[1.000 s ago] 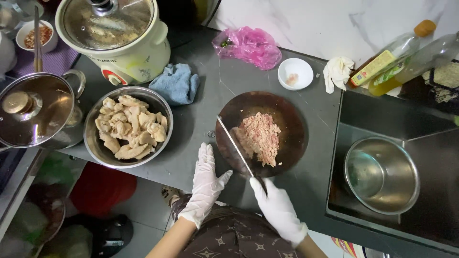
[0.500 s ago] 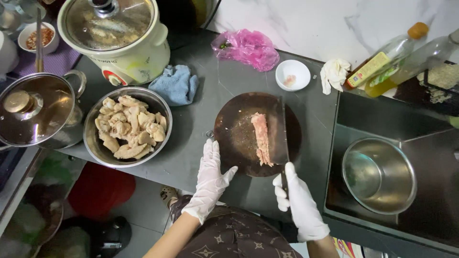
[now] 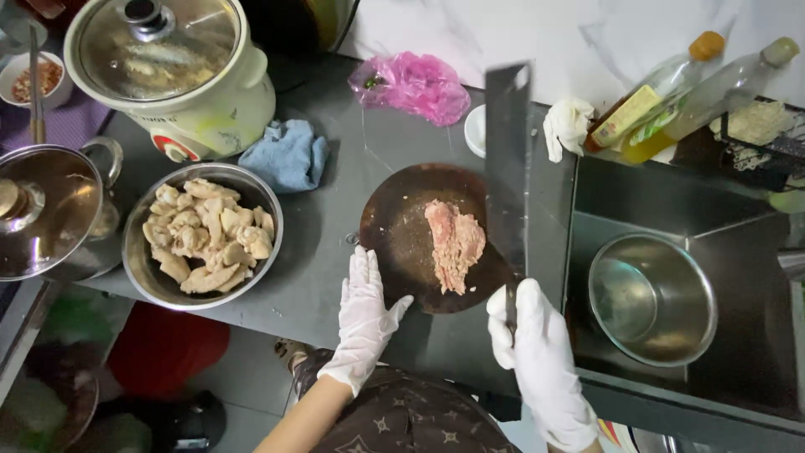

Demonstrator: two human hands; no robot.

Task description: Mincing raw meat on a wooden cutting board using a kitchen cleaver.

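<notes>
Two white-gloved hands work at a dark grey counter. The right hand (image 3: 541,348) is clenched round the handle of a cleaver (image 3: 507,168), so the handle itself is almost wholly hidden in the glove; the broad blade stands raised, edge-on to the round dark chopping board (image 3: 398,235), blurred, and it covers part of a small white dish (image 3: 475,130) behind it. The left hand (image 3: 365,315) lies flat and released, fingers spread, its fingertips at the board's near-left rim, grasping nothing. One heap of pink minced meat (image 3: 455,243) sits right of centre on the board, just left of the blade.

One steel bowl (image 3: 138,252) left of the board holds pale raw chicken pieces (image 3: 205,235), too many and too overlapped to count. One empty steel bowl (image 3: 652,298) rests in the sink at right. One cream slow cooker (image 3: 239,92) with a glass lid stands at the back, its top cut off by the frame; one blue cloth (image 3: 289,155) lies beside it. One steel pot lid (image 3: 38,210) is cropped at the left edge. One pink plastic bag (image 3: 415,84) and two oil bottles (image 3: 662,96) stand against the wall.
</notes>
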